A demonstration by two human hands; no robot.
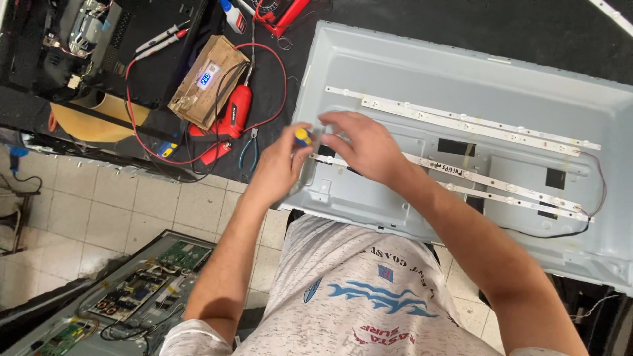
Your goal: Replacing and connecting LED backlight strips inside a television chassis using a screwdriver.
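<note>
Hands: you have two at work, left hand (280,165) and right hand (359,145).
Screwdrivers: one screwdriver (302,137), yellow-capped, at centre frame.
Light strips: four light strips (461,122) on the one grey panel (527,86).
Pliers: one pair of pliers (249,150).
Circuit boards: you have two circuit boards (132,293), lower left.

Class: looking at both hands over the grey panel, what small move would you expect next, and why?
Probably lowering the yellow-handled tool in the left hand onto the near end of the LED strip. The right hand hovers over that end, and the tool is poised beside it.
</note>
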